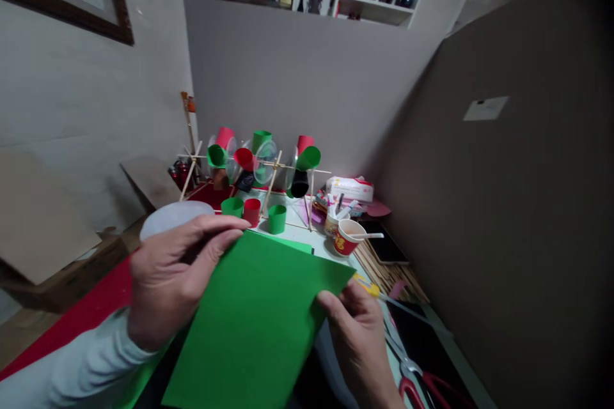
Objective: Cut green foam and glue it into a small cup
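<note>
A flat sheet of green paper (259,319) is held up in front of me, tilted, its upper edge toward the table. My left hand (180,275) pinches its upper left corner between thumb and fingers. At the right edge, my right hand (357,332) grips the sheet with the thumb on top. Just beyond it stand small paper cylinders, two green (277,220) and one red (252,212). Behind them is a stick frame (273,182) carrying clear discs and red, green and black paper tubes. Part of another green sheet (292,244) shows behind the held one.
Red-handled scissors (410,367) and a yellow cutter (367,284) lie right of my right hand. A paper cup (348,239) with a stick in it stands near thin wooden sticks (378,268). Grey panels (307,70) enclose the back and right. A tissue pack (350,188) sits behind.
</note>
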Available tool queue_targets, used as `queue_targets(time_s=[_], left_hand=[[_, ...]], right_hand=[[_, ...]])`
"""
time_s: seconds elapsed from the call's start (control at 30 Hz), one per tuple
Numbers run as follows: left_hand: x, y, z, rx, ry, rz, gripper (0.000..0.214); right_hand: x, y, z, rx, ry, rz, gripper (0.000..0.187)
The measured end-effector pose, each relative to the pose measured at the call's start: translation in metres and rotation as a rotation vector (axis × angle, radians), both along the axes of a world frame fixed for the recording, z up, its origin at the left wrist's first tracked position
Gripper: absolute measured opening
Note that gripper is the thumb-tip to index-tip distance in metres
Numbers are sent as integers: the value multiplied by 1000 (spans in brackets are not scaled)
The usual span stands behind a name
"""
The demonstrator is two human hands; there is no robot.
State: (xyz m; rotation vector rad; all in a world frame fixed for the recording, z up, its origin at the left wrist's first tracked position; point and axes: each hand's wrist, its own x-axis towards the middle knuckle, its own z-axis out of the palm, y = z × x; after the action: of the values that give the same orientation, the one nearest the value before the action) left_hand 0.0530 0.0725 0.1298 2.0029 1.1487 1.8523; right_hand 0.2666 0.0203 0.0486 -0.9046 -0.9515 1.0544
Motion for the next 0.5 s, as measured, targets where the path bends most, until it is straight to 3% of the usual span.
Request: queue_targets(time_s=[0.17, 0.33, 0.4, 0.47, 0.5], left_hand=[[1, 25, -7, -177, 6, -14, 7], [2, 43, -14, -330, -18, -129, 14], [1, 43, -20, -519, -61, -278, 37], [0, 40, -33, -802, -103, -455, 64], [-2, 38, -42, -976, -97, -517, 68]], right_hand=[[-6, 3, 6, -15, 66, 98, 22], [-4, 10, 6, -25, 73, 69, 20], [-3, 15, 6, -31, 81, 36, 23], [0, 20, 5, -37, 82, 2, 28], [1, 22, 3, -42, 79, -12, 30]])
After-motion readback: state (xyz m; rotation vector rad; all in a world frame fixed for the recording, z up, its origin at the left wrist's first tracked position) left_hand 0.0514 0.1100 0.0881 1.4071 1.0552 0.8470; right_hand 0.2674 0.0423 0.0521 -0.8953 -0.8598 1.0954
